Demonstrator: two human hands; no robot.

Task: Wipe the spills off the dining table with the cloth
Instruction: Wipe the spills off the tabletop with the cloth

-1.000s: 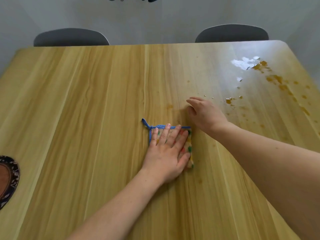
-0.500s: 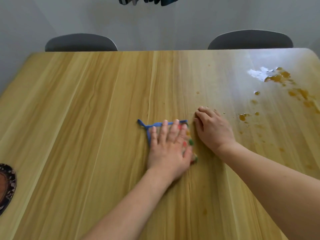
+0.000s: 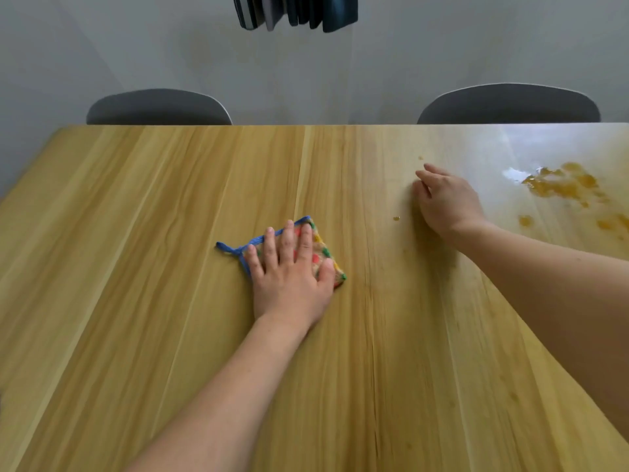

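Observation:
A small folded cloth (image 3: pixel 325 248) with a blue border, a blue loop and coloured dots lies near the middle of the wooden dining table (image 3: pixel 136 267). My left hand (image 3: pixel 289 277) lies flat on it, fingers straight and spread, pressing it down. My right hand (image 3: pixel 446 202) rests on the bare table to the right of the cloth, fingers loosely bent, holding nothing. An orange-brown spill (image 3: pixel 558 183) with a shiny wet patch spreads at the far right, with smaller drops (image 3: pixel 526 220) nearer me and a tiny drop (image 3: pixel 396 218) just left of my right hand.
Two dark grey chair backs (image 3: pixel 158 107) (image 3: pixel 509 103) stand behind the table's far edge against a grey wall. Dark items (image 3: pixel 296 11) hang at the top of the view.
My left hand and the cloth have shifted a little, the cloth now turned at an angle. My right hand has moved away from the cloth to the right, toward the spill. The view has tilted up.

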